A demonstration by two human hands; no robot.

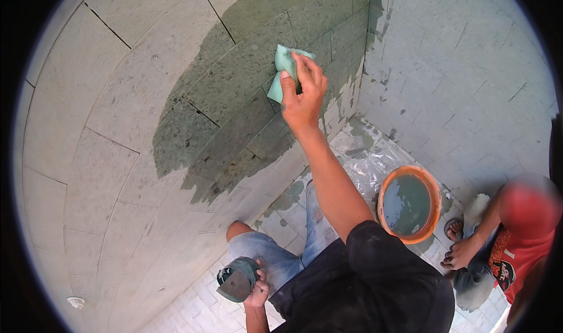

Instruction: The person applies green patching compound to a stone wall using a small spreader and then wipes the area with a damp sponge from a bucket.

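My right hand point(302, 95) reaches up to the tiled wall point(202, 113) and pinches a pale green sponge point(283, 69) between thumb and fingers. The sponge is folded in the grip and lies at the dark, wet part of the wall. Low down by my knee, my left hand point(259, 286) holds a round dark green container point(249, 268) by its side. A flat grey blade point(234, 287), like a scraper's, shows at the container's opening; its handle is hidden.
An orange bucket point(435, 201) of murky grey-green water stands on the floor to my right. Clear plastic sheeting point(366, 168) lies beside it. Farther right, a person in a red shirt point(522, 257) crouches near a second tiled wall point(451, 80). A small white fitting point(75, 302) sits low on the left wall.
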